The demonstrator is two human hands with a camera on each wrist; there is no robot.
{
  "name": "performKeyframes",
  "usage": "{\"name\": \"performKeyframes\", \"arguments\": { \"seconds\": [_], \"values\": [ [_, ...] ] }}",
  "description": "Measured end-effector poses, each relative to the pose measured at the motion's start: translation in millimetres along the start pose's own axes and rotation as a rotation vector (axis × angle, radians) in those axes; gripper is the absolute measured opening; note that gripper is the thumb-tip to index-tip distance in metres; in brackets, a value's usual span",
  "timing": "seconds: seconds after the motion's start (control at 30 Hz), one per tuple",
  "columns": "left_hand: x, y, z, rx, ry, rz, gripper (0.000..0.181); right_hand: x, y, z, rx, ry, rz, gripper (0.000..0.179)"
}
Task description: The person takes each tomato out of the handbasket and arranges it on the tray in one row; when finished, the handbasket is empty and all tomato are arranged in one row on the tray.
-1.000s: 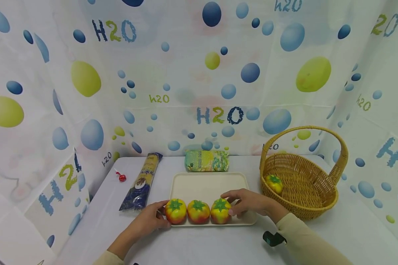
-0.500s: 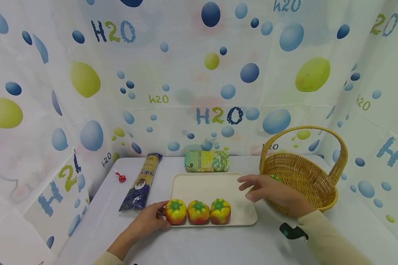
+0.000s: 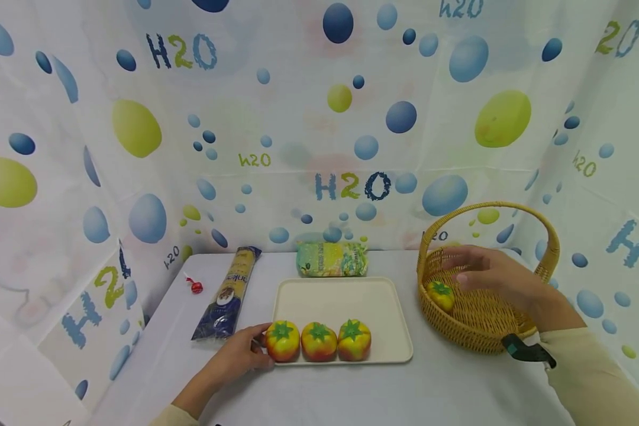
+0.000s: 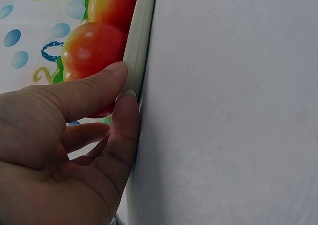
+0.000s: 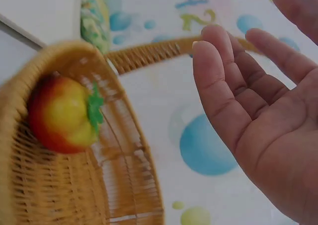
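On the front of a cream tray (image 3: 339, 299), three red-and-yellow toy fruits with green leafy tops stand in a row: a left one (image 3: 283, 341), a middle one (image 3: 319, 341) and a right one (image 3: 354, 340). My left hand (image 3: 241, 354) is at the tray's front left corner, beside the left fruit. In the left wrist view its thumb (image 4: 102, 88) and a finger pinch the tray rim. My right hand (image 3: 497, 278) hovers over the wicker basket (image 3: 479, 334) with fingers extended, holding nothing. A similar fruit (image 3: 439, 296) lies inside the basket's left side.
Left of the tray lies a long blue-and-gold pasta packet (image 3: 228, 296), with a red wrapped lollipop (image 3: 196, 287) farther left. A green-and-yellow packet (image 3: 332, 259) lies behind the tray. The basket's tall handle (image 3: 490, 205) arches over it. A patterned curtain (image 3: 298, 118) encloses the table.
My right hand has left the right-hand fruit and moved right, over the tray's edge to above the basket. The left hand stays at the tray corner.
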State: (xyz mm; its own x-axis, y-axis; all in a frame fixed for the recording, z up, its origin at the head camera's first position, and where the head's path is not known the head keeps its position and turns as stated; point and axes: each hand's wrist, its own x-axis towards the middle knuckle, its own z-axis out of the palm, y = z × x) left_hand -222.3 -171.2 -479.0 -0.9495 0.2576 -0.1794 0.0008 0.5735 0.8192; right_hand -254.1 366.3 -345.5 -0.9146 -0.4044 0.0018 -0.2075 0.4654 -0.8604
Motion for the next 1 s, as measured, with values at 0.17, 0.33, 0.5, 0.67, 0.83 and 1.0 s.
{"name": "performKeyframes", "arguments": {
  "seconds": [0.17, 0.33, 0.5, 0.67, 0.83, 1.0],
  "values": [
    [0.1, -0.4, -0.1, -0.008, -0.004, 0.003, 0.076, -4.1, 6, -27, 0.126, 0.051, 0.035, 0.053],
    [-0.1, 0.5, -0.9, -0.018, -0.010, 0.030, 0.076, 1.0, 23, -41, 0.278, 0.044, 0.036, 0.044],
    [-0.6, 1.6, -0.1, -0.006, -0.002, 0.019, 0.076, 8.0, 45, -43, 0.300, 0.054, 0.115, 0.045],
    [-0.8, 2.1, 0.9, -0.005, 0.004, 0.001, 0.077, 13.2, 63, -37, 0.283, 0.012, 0.166, 0.063],
    [-1.0, 2.3, 0.4, -0.001, 0.005, -0.004, 0.077, 18.8, 74, -28, 0.282, 0.005, 0.214, 0.069],
    [-1.2, 2.5, -0.1, 0.006, 0.006, -0.006, 0.076, 22.2, 82, -15, 0.251, -0.019, 0.256, 0.074]
  ]
}}
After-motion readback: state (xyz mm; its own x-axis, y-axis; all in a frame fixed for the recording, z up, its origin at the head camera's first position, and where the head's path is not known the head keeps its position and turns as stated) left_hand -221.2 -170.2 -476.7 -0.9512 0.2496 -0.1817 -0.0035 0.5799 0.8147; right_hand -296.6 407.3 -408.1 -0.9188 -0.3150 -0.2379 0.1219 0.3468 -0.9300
